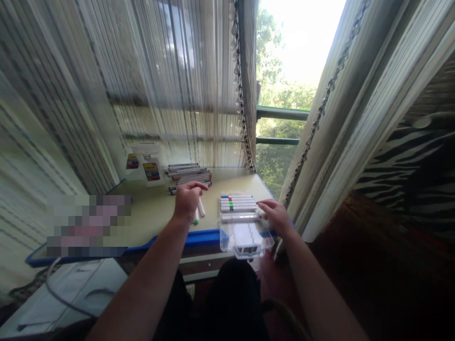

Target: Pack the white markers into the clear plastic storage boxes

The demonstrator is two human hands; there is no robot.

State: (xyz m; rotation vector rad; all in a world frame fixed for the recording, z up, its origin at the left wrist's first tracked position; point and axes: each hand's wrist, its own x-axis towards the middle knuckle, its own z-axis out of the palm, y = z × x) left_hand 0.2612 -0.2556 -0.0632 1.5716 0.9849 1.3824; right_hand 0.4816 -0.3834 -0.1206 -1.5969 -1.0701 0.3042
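Note:
A clear plastic marker case (245, 227) lies open at the desk's front edge, with several white markers with coloured caps (237, 202) in its far half. My right hand (275, 215) rests on the case's right side, fingers curled against it. My left hand (187, 199) hovers over the desk left of the case, fingers bent downward, above two loose white markers (200, 210). Farther back lies a pile of dark markers (190, 177).
The beige desk (156, 218) has a blue front edge. Two clear packages with coloured labels (147, 166) stand at the back by the striped curtain. A window opens at the back right. A blurred patch covers the desk's left side.

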